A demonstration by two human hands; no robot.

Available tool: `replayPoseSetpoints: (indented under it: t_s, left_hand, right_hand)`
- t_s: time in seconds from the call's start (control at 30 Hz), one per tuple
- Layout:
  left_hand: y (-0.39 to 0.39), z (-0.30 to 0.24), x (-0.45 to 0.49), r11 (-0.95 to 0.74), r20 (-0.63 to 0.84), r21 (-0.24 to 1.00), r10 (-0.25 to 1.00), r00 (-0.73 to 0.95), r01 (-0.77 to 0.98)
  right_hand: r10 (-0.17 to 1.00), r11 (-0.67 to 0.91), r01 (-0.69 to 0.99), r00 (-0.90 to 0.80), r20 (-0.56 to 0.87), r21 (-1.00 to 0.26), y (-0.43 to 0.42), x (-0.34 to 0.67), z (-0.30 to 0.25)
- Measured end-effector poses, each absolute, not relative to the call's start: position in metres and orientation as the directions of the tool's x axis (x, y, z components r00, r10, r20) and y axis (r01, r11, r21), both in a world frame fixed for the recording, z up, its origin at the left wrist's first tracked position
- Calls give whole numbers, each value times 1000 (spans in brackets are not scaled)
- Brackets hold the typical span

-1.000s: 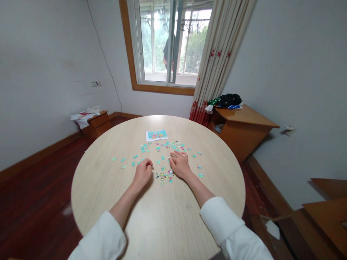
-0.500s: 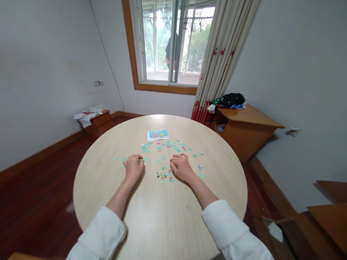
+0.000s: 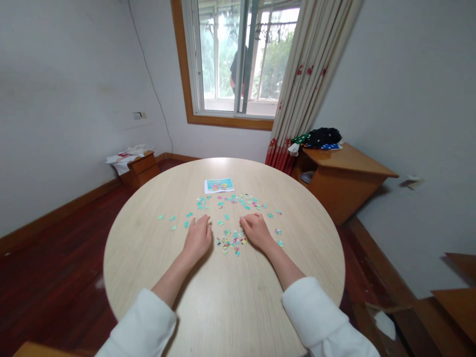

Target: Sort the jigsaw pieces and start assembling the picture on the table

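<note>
Small jigsaw puzzle pieces in turquoise, yellow and pink lie in a loose cluster between my hands. My left hand is left of this cluster, palm down, with its fingers reaching forward and slightly apart over the table. Nothing shows in it, and single turquoise puzzle pieces lie just beside its fingers. On the cluster's right side is my right hand, its fingers bent and drawn together. Whatever its fingertips hold, if anything, is hidden. Beyond both hands, more puzzle pieces spread in an arc below a picture sheet.
The round wooden table fills the middle. Behind it are a window, a long curtain and a wooden cabinet with cloths on top. A small drawer unit stands at the left wall. A person is visible outside the window.
My left hand has moved right toward the cluster, uncovering turquoise pieces on its left. My right hand has shifted slightly off the cluster, showing more pieces. The view has turned a little.
</note>
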State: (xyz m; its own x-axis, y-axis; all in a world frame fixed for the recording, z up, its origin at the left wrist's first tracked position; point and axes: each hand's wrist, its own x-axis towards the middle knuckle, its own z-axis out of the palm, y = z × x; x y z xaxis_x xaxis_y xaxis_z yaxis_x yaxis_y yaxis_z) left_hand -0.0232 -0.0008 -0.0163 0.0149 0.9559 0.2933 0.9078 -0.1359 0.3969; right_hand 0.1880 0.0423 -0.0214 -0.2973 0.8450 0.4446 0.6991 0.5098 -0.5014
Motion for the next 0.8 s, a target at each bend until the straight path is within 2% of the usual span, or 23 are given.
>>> replayPoseSetpoints:
  t_s: [0.13, 0.23, 0.5, 0.67, 0.8]
  left_hand:
    - [-8, -19, -4, -66, 45, 193, 997, 59, 979]
    - [-5, -17, -8, -36, -28, 133, 999, 40, 991]
    - [11, -17, -32, 147, -19, 110, 989, -145, 983]
    - [22, -15, -22, 76, 87, 121, 992, -87, 990]
    - [36, -15, -10, 52, 89, 127, 994, -63, 991]
  right_hand:
    - [851, 505, 701, -305, 427, -504, 43, 188, -23]
    - [855, 500, 709, -312, 415, -497, 42, 186, -23]
    - [846, 507, 730, -320, 426, -458, 41, 186, -22]
    - [852, 501, 718, -311, 421, -483, 40, 185, -21]
    - [862, 490, 716, -313, 398, -498, 40, 184, -19]
